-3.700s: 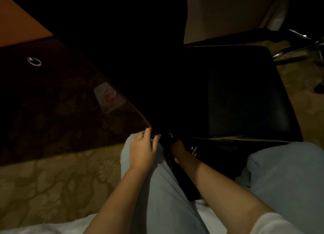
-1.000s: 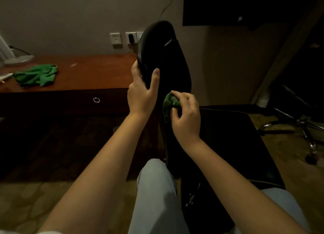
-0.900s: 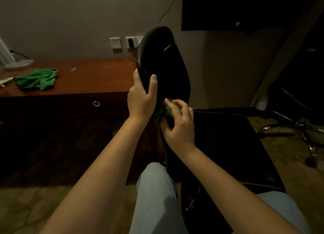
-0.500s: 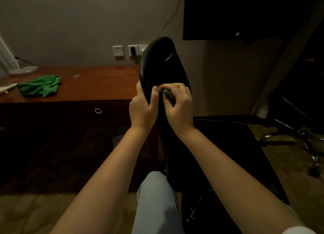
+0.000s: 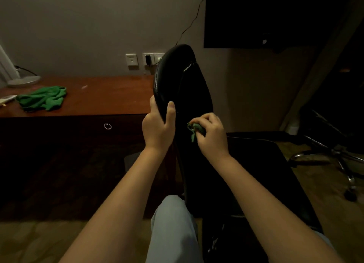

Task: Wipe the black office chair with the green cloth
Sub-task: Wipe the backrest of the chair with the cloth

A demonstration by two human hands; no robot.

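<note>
Left grip (image 5: 158, 128): clamped on the side edge of the black office chair (image 5: 183, 81), thumb lying up one face of the backrest (image 5: 189, 97), fingers wrapped round the other side; it looks to be steadying the chair.
Right grip (image 5: 211, 135): curled round the green cloth (image 5: 195, 129), knuckles up, pressing the wad against the backrest face just beside the left grip.
Green cloth: mostly hidden under the fingers; a small bunch and a short tail show at the hand's left side, touching the black surface.
Chair: backrest upright with a slight lean, about edge-on to the camera; the seat (image 5: 266, 174) spreads out below and to the right.
Key relation: the backrest's long axis runs from its rounded top, above both grips, down to the seat joint below them. The cloth sits around mid-height on that axis, so strokes probably go up or down along it, and the right grip is the one placed to make them.
Step in hand: wiping the backrest, by my reading; the seat likely comes afterwards.
Risk: the dark surface hides which parts are already wiped.
Bench (image 5: 102, 93): carries a second cloth (image 5: 42, 98), green too, well apart from the chair.
</note>
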